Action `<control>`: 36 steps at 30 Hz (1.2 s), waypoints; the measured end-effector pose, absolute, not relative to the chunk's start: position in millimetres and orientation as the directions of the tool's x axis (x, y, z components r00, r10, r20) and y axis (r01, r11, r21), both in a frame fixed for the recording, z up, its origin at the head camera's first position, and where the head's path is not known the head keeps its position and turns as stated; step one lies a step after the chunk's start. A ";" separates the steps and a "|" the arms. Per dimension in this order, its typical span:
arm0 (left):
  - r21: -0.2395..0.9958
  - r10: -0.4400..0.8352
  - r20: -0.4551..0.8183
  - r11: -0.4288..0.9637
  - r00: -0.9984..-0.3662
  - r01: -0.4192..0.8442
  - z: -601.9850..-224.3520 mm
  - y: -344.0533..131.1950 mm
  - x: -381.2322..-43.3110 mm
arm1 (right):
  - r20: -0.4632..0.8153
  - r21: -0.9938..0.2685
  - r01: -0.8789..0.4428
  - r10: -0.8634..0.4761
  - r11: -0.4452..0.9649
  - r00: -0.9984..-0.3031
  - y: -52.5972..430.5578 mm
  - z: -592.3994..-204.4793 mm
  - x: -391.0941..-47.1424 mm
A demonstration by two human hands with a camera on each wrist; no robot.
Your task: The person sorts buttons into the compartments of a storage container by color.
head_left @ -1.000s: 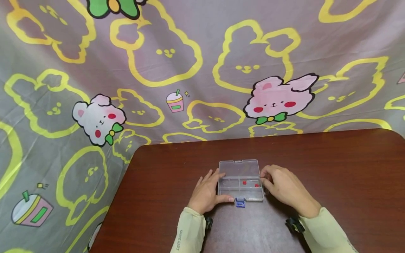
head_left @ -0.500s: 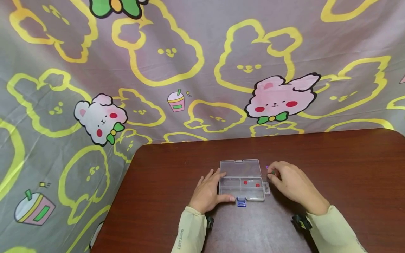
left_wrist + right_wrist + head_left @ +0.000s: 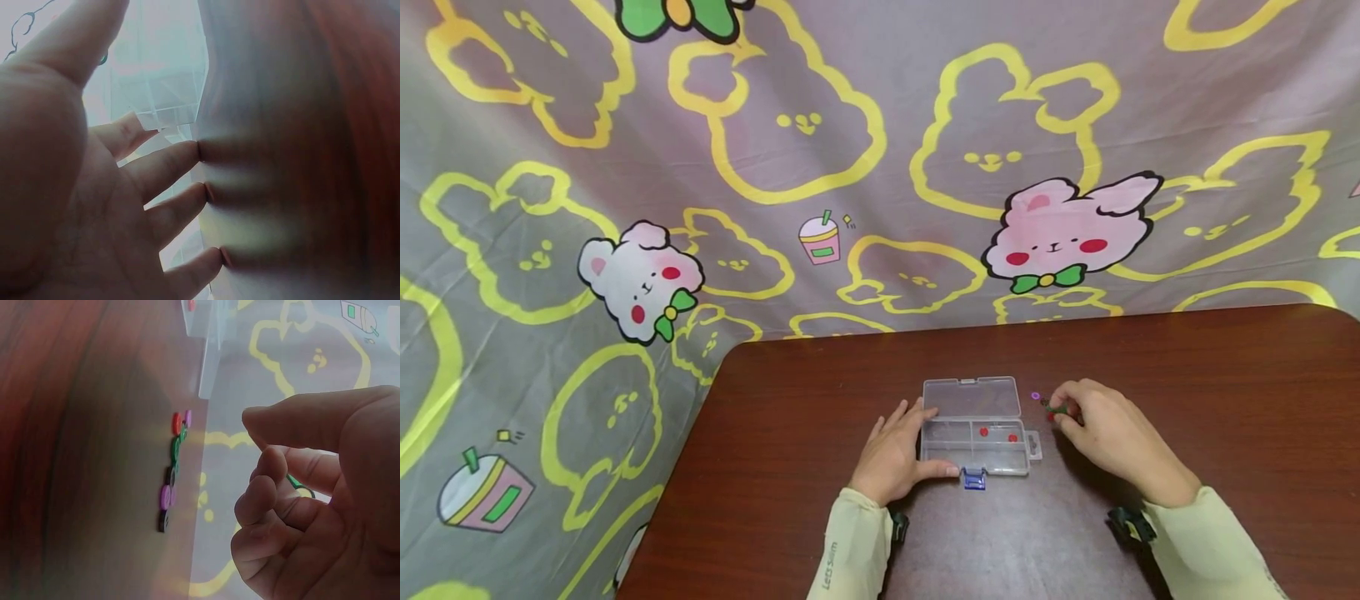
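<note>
A clear plastic compartment box (image 3: 940,458) lies on the table with its lid (image 3: 972,398) folded back. Two small red discs (image 3: 983,432) are in its back right section. My left hand (image 3: 887,458) spans the box's left end, thumb along the front edge and index fingertip at the hinge side. In the left wrist view its other fingers (image 3: 169,169) are spread, with their tips on the table. My right hand (image 3: 1105,425) is right of the box, thumb and index apart, close over several small button-like discs (image 3: 175,448) in red, green, black and purple. No disc shows between its fingertips.
A blue latch (image 3: 974,479) sticks out from the box's front edge, and a clear hanging tab (image 3: 1035,445) from its right side. A purple ring-shaped piece (image 3: 1035,396) lies beyond the right hand. Patterned cloth (image 3: 910,283) hangs behind the brown table (image 3: 820,392).
My right hand has moved right, from the box's right edge to the discs, uncovering the hanging tab and the purple piece. My left hand has stayed at the box.
</note>
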State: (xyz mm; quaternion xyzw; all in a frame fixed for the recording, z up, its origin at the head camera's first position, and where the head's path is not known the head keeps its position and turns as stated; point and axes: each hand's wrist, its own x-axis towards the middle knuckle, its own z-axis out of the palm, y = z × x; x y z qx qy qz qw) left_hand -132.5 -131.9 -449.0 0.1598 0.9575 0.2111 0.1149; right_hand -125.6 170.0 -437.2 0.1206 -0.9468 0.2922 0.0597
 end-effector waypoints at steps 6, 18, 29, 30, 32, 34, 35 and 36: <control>0.434 0.357 -0.150 0.862 -0.922 0.263 -448.6 -132.1 -131.3 | 0.163 -0.534 -0.253 -0.196 0.807 -0.967 173.0 -441.3 -125.2; 0.424 0.361 -0.143 0.864 -0.921 0.273 -449.0 -132.5 -132.0 | 0.153 -0.517 -0.272 -0.226 0.811 -0.962 170.6 -445.6 -131.7; 0.429 0.361 -0.144 0.862 -0.921 0.271 -448.9 -132.7 -131.6 | 0.138 -0.492 -0.296 -0.263 0.819 -0.955 172.4 -448.6 -141.8; 0.429 0.360 -0.146 0.862 -0.921 0.270 -448.8 -132.8 -131.7 | 0.141 -0.489 -0.302 -0.268 0.818 -0.953 172.6 -448.8 -142.5; 0.426 0.359 -0.147 0.864 -0.922 0.269 -448.9 -132.7 -131.9 | 0.142 -0.486 -0.311 -0.277 0.817 -0.950 172.7 -448.9 -143.7; 0.420 0.359 -0.147 0.866 -0.922 0.270 -449.2 -132.5 -132.3 | 0.143 -0.481 -0.319 -0.286 0.817 -0.948 172.6 -448.7 -144.7; 0.419 0.357 -0.150 0.868 -0.922 0.268 -449.1 -132.5 -132.4 | 0.141 -0.479 -0.320 -0.289 0.817 -0.947 172.6 -448.6 -145.2; 0.419 0.356 -0.152 0.868 -0.922 0.266 -448.9 -132.4 -132.4 | 0.138 -0.478 -0.321 -0.291 0.817 -0.947 172.6 -448.5 -145.6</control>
